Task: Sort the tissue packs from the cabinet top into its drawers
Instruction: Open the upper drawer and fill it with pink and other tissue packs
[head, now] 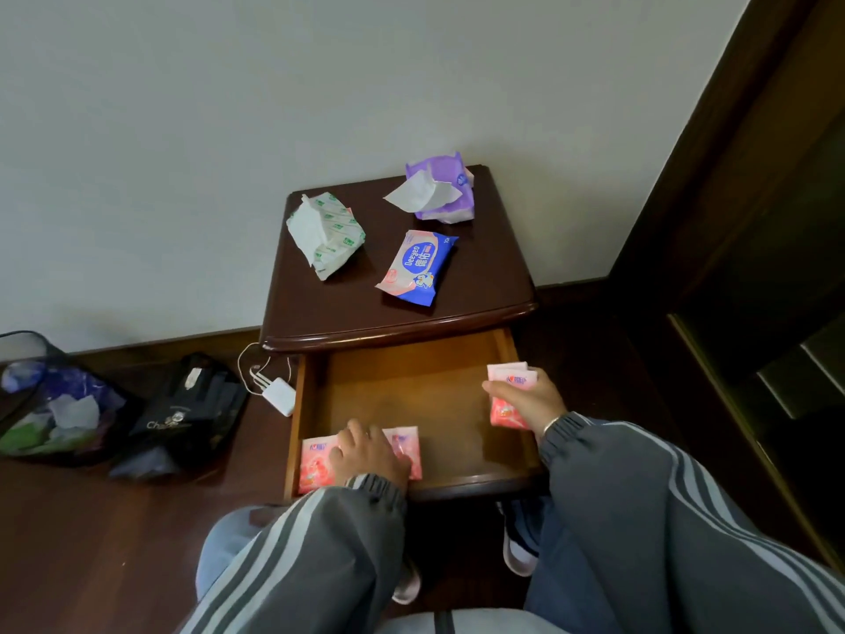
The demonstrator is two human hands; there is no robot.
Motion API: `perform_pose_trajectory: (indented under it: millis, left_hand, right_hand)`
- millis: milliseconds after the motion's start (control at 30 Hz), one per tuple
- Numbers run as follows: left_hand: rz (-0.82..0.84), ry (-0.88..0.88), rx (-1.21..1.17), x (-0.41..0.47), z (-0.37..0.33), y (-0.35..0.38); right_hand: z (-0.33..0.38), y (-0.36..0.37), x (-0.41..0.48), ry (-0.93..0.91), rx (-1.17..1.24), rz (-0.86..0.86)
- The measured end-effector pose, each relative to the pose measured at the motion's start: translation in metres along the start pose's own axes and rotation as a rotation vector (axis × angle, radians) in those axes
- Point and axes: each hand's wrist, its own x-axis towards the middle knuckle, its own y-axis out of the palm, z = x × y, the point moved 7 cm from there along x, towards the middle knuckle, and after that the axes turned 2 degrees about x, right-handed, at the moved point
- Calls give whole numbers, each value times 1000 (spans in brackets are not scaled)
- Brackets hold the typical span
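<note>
- Sleeves (329,533) foremost; left hand (370,455) presses pink pocket packs (313,466) in drawer's (411,391) front-left corner, fingers relaxed.
- Right hand (526,398) clasps pink stack (505,375) at drawer's right side.
- Judged light, soft, with slippery film; best gripped across the short edges.

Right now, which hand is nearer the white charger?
Left. The left hand is at the left of the drawer, by the white charger; the right hand is at its right wall.
</note>
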Motion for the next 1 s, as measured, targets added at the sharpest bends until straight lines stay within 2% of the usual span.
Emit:
perform_pose_trajectory:
  millis: [100, 200, 400, 533, 633, 700, 767, 867, 933, 1000]
  left_hand:
    - [-42, 253, -3, 12, -18, 0]
    - [63, 508, 94, 19, -32, 8]
    - [133, 557, 83, 27, -11, 18]
    - [13, 436, -120, 27, 19, 8]
    - [-74, 226, -179, 29, 59, 5]
    - [-109, 56, -223, 29, 89, 7]
    - [-85, -47, -289, 28, 111, 15]
    - [70, -43, -517, 26, 118, 31]
    - [120, -48, -593, 25, 116, 35]
    - [102, -78, -569, 25, 116, 35]
  right_hand:
    - [-2, 0, -1, -6, -11, 5]
    - [-4, 4, 0, 10, -7, 69]
    - [-9, 23, -12, 176, 86, 256]
    - [-19, 52, -28, 298, 153, 375]
    - [-27, 75, -30, 248, -4, 357]
    - [-33, 87, -30, 211, -189, 308]
    - [-41, 92, -28, 191, -412, 295]
    - [-53, 90, -25, 205, -726, 288]
    - [-50, 90, -23, 157, -791, 269]
    - [-45, 89, -22, 89, -782, 245]
